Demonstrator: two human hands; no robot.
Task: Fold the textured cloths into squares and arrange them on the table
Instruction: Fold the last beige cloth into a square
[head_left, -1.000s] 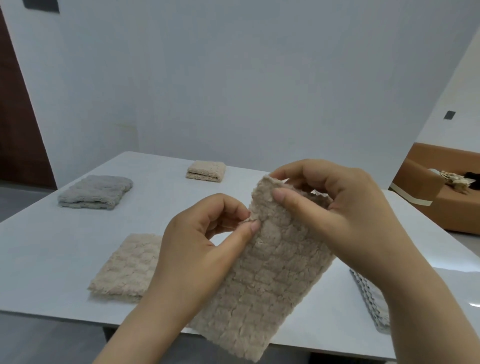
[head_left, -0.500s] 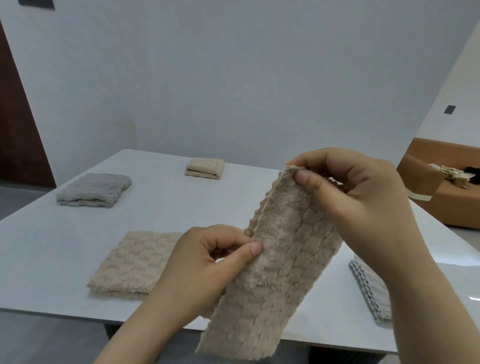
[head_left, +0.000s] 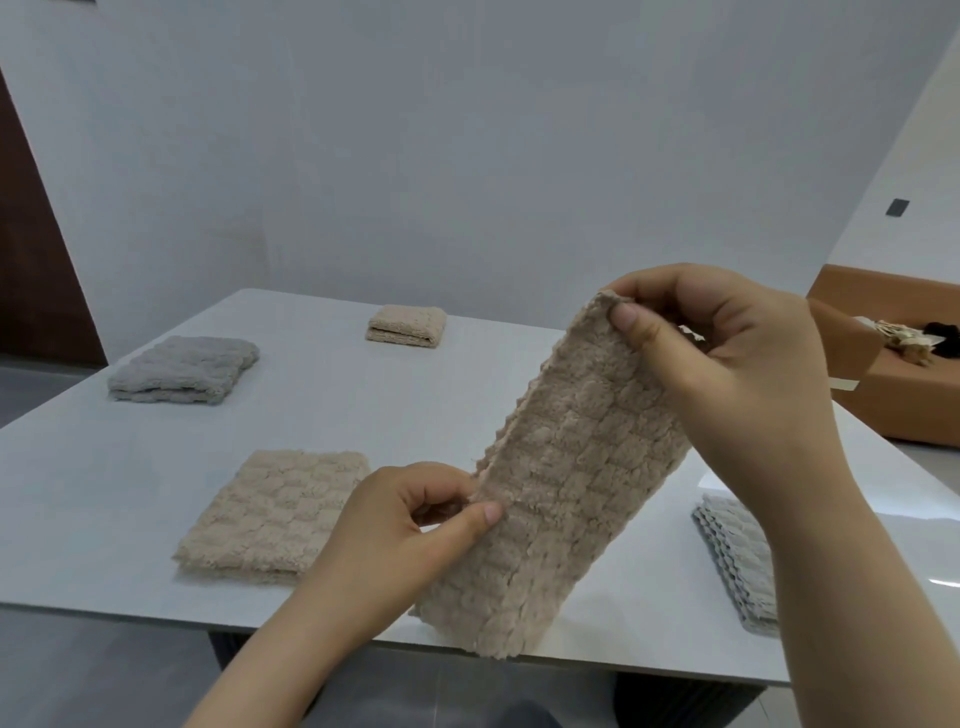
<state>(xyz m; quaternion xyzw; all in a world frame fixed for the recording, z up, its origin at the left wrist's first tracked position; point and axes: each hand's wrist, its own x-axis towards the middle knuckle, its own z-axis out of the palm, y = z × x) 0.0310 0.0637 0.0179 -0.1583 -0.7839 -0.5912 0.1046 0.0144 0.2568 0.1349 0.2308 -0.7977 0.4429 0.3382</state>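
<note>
Step in hand: mid-fold of beige textured cloth (head_left: 566, 467), held in air as long doubled strip above near edge of white table (head_left: 322, 395). Right hand (head_left: 727, 353) pinches strip's upper end, thumb on front; left hand (head_left: 410, 525) pinches left edge at mid-length. Judged next move: bring ends together to halve strip into square, keeping edges aligned, then set down on bare tabletop.

Already on table: beige folded cloth (head_left: 275, 514) near left; grey folded cloth (head_left: 182, 369) far left; small beige folded cloth (head_left: 406, 326) far centre; grey cloth (head_left: 737, 556) near right, partly hidden by forearm.

Containers: none visible.

The tabletop (head_left: 322, 410) is bare in the middle; 4 folded cloths lie around this free area.
</note>
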